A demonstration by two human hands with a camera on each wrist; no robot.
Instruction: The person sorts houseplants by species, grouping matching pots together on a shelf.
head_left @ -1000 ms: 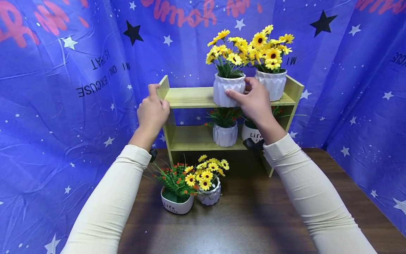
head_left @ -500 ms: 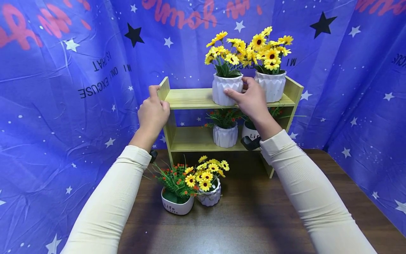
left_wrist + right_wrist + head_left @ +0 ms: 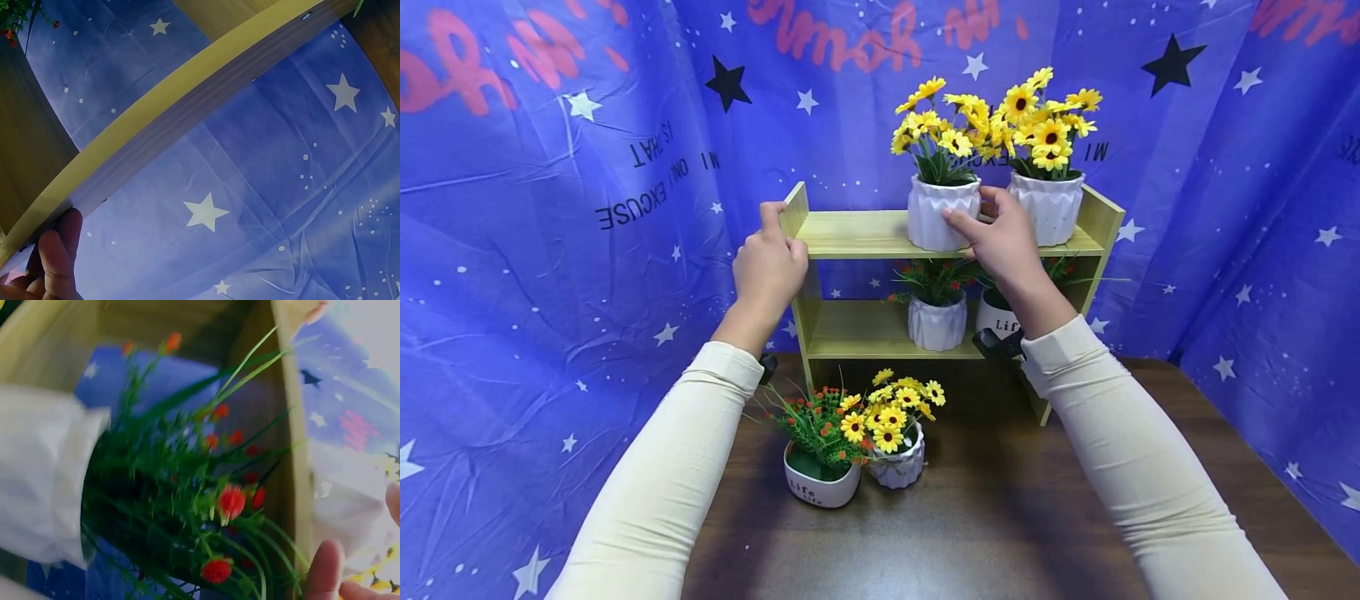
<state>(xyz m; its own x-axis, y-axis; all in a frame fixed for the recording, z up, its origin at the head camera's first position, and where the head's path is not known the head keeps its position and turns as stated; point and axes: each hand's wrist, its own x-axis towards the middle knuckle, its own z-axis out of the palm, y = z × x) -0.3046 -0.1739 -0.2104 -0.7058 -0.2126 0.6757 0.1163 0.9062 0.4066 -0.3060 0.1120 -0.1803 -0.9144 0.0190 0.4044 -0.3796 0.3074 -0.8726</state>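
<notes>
My left hand (image 3: 771, 268) grips the left side panel of a light wooden two-tier shelf (image 3: 859, 232); its curled fingers (image 3: 60, 256) show at the panel in the left wrist view. On the top board, my right hand (image 3: 1004, 237) holds a white ribbed flowerpot (image 3: 942, 218) of yellow daisies by its right side, thumb across the front and fingers at the side. Right of it stands a matching daisy pot (image 3: 1049, 210). Below, on the lower board, are a white pot with red-dotted greenery (image 3: 937, 323) and a "Life" pot (image 3: 994, 315), partly hidden by my right wrist.
On the dark wooden table (image 3: 955, 533), before the shelf's left end, a "Life" planter (image 3: 822, 490) with red-flowered greenery stands beside a small daisy pot (image 3: 901, 467). A blue star-printed curtain (image 3: 587, 333) hangs behind and at both sides.
The held daisy pot has shifted slightly left and back from the top board's front edge. The right thumb sits a little nearer the pot's right side. The left hand keeps its place.
</notes>
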